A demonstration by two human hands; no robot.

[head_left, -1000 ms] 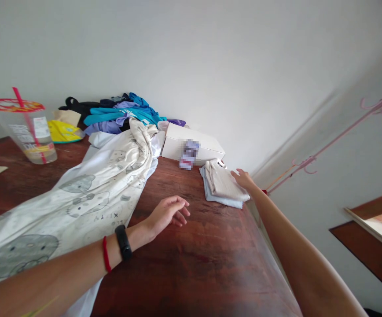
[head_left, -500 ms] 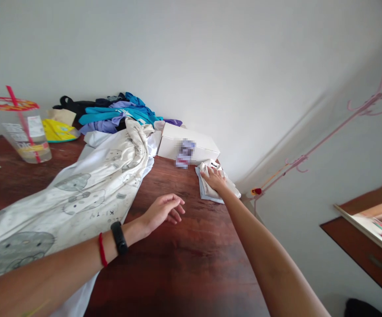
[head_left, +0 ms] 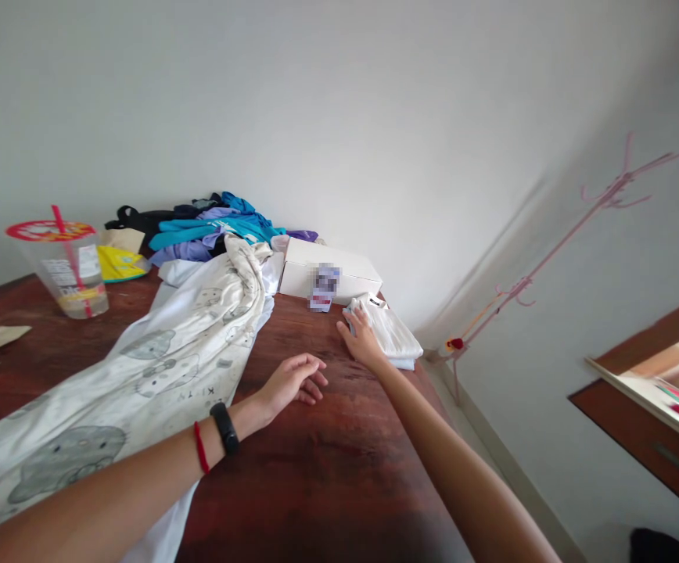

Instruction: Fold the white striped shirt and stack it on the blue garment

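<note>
Ungripped, one folded cloth (head_left: 391, 335) touches right hand (head_left: 361, 341).

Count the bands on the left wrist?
2: a red string band farther up the forearm, and a black band beside it, nearer the left hand. None visible on the right arm.

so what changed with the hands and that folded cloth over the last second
The right hand moved from the far right edge of the folded cloth across its top to its near left edge, where it now rests flat. The cloth stayed by the white box. The left hand stayed loosely curled on the table.
</note>
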